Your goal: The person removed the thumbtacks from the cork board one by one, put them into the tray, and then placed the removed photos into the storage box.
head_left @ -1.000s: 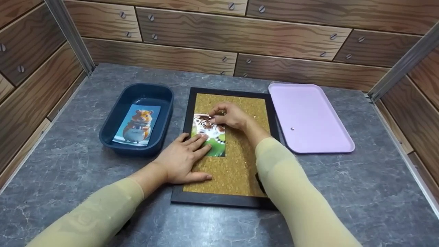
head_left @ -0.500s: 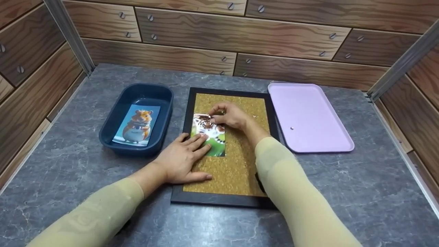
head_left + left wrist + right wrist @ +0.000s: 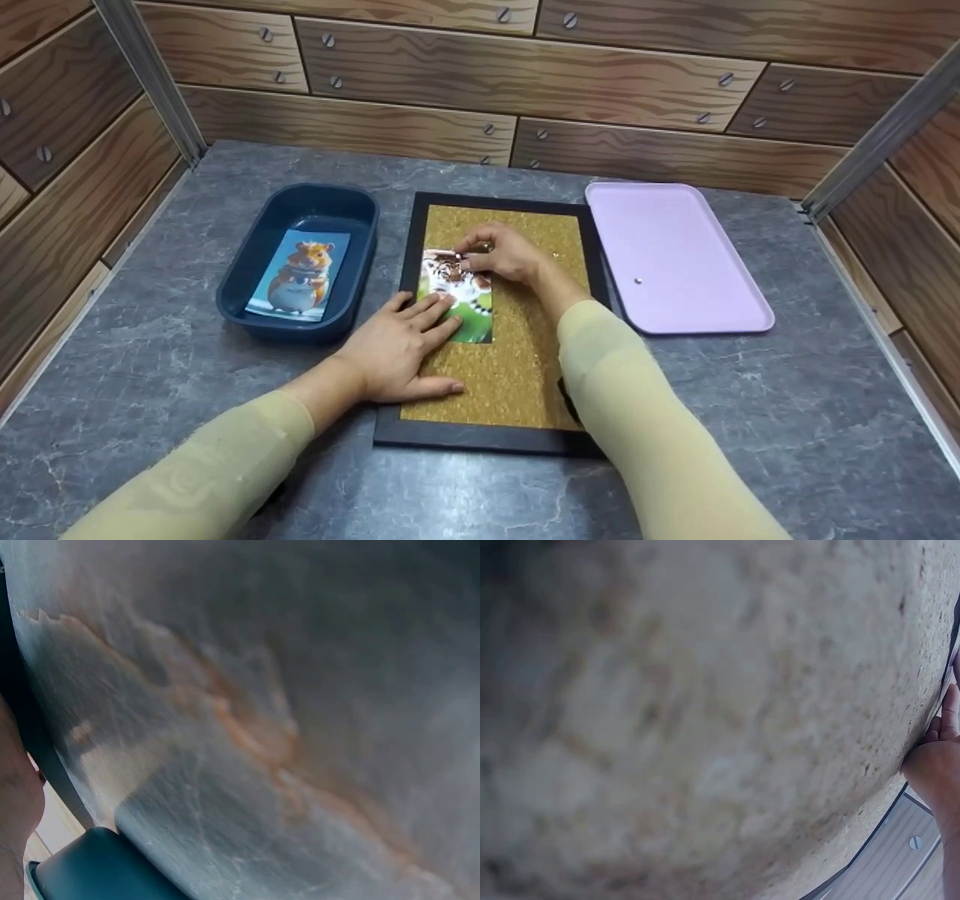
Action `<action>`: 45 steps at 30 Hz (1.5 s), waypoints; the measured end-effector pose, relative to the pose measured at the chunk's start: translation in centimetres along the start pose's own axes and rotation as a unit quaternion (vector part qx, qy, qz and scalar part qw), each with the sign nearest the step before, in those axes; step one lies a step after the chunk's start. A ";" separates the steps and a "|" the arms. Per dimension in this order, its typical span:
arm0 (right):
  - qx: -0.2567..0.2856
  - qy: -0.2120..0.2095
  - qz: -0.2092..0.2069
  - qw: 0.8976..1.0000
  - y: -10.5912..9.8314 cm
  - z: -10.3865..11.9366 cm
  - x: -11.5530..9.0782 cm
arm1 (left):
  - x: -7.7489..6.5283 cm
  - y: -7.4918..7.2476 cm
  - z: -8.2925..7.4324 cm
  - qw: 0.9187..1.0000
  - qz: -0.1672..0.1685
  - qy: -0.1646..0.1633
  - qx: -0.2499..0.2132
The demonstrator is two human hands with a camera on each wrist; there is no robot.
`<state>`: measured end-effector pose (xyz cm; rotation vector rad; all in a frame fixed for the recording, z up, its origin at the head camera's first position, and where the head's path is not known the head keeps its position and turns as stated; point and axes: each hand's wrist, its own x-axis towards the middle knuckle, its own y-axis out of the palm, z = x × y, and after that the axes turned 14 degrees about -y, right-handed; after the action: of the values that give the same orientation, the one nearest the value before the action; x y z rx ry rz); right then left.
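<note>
A tiger photo (image 3: 478, 321) lies on the cork board (image 3: 517, 375) with its black frame, along the left side of the cork. My left hand (image 3: 397, 349) rests flat, with several fingertips on the photo's left part and the thumb on the cork below it. At the photo's top edge, my right hand (image 3: 504, 255) pinches a tiny pale, shiny pin (image 3: 457, 256) between thumb and index finger; most of it is hidden. In the left wrist view only part of the left hand (image 3: 16, 802) shows; the right wrist view shows the right hand (image 3: 937, 765) against the cork.
Left of the board stands a dark blue tub (image 3: 229, 289) holding a hamster picture (image 3: 300, 274). A lilac tray (image 3: 697, 255) lies at the right, against the frame, with a small shiny pin (image 3: 638, 280) on it. Wood-patterned walls (image 3: 450, 67) enclose the grey marbled table (image 3: 825, 390).
</note>
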<state>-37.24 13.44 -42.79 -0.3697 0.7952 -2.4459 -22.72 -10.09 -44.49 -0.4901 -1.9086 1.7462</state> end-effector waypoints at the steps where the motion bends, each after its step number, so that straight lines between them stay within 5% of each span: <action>1: 0.001 -0.001 0.000 1.000 0.0 0.0 0.0 | 0.0 0.0 0.0 1.000 0.001 0.000 0.000; 39: 0.024 -0.011 -0.011 1.000 0.1 0.0 -0.1 | 0.0 0.0 0.0 1.000 -0.005 0.002 0.000; 45: 0.078 0.003 -0.016 0.997 -0.1 0.0 -0.3 | 0.0 0.0 0.0 1.000 -0.002 0.000 0.002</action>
<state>-36.98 13.65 -42.76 -0.3172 0.5991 -2.5194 -22.67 -10.09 -44.48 -0.4844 -1.9043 1.7461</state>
